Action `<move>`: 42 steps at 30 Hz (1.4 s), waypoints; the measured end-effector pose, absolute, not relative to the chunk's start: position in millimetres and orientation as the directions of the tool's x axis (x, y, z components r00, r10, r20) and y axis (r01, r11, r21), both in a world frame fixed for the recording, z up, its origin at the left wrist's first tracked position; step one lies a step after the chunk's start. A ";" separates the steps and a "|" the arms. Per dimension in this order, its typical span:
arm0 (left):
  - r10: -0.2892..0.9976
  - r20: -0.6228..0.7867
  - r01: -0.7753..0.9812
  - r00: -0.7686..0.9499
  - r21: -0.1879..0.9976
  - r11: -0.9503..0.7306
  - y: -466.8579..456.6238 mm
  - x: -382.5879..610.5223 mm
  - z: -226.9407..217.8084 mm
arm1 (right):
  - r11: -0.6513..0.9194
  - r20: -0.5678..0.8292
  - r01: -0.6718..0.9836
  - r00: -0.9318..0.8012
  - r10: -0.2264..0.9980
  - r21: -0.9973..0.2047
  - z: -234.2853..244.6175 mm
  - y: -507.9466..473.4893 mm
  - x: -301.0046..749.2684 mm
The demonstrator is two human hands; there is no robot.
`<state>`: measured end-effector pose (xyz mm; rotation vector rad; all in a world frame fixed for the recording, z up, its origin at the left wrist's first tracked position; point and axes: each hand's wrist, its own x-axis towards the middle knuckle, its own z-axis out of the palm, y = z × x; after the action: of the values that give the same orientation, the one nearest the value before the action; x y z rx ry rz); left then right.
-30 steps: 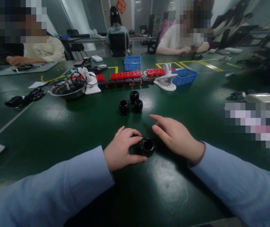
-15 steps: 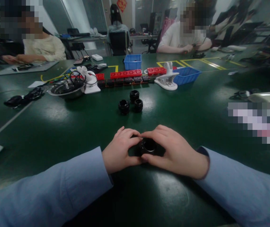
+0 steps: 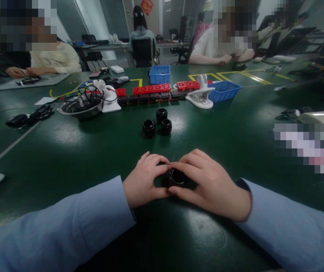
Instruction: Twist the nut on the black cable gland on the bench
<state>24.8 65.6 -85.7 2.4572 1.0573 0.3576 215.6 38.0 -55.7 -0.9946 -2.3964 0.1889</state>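
Note:
A glossy black ring-shaped part (image 3: 176, 177) with a round hollow in its top rests on the green table between my hands. My left hand (image 3: 149, 177) curves round its left side, thumb in front and fingers behind. From the right, my right hand (image 3: 207, 181) grips the same part, its thumb tip at the front rim and its fingers over the far rim, hiding the right side. Beyond my hands stand three similar black parts: one at left (image 3: 149, 128), one at right (image 3: 166, 126) and one behind (image 3: 162, 115).
Across the table runs a row of red and black blocks (image 3: 151, 89), flanked by white clamp stands (image 3: 200, 99). A metal bowl (image 3: 79, 109) with cables sits at left. Behind are blue bins (image 3: 159, 75). Co-workers sit at the far side. A pale device (image 3: 320, 117) lies at right.
My right hand has rolled slightly, its wrist lower and its fingers shifted over the black part's rim. The part sits a touch further left. My left hand stays nearly still.

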 end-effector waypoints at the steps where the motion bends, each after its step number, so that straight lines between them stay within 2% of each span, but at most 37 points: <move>1: 0.736 0.065 0.623 0.674 0.486 -0.613 65.5 24.8 -85.8 | 0.721 0.434 0.619 -0.582 0.688 -0.313 -55.4 37.7 215.8; 9: 0.735 0.066 0.621 0.675 0.488 -0.614 65.1 25.3 -85.4 | 0.666 0.324 0.700 -0.586 0.742 -0.259 -54.0 34.8 214.1; 28: 0.726 0.094 0.588 0.681 0.521 -0.619 64.8 26.3 -84.7 | 0.664 0.301 0.690 -0.593 0.747 -0.289 -54.4 35.8 213.6; 39: 0.734 0.114 0.589 0.669 0.522 -0.617 67.2 23.7 -84.9 | 0.705 0.392 0.651 -0.593 0.704 -0.282 -53.0 35.4 218.4; 42: 0.727 0.111 0.575 0.677 0.536 -0.618 69.2 22.9 -86.5 | 0.686 0.341 0.680 -0.600 0.723 -0.258 -52.7 35.8 217.9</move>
<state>22.9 69.2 -86.5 2.4266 1.0093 0.4418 217.9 35.8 -52.7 -1.0906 -2.4791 0.1399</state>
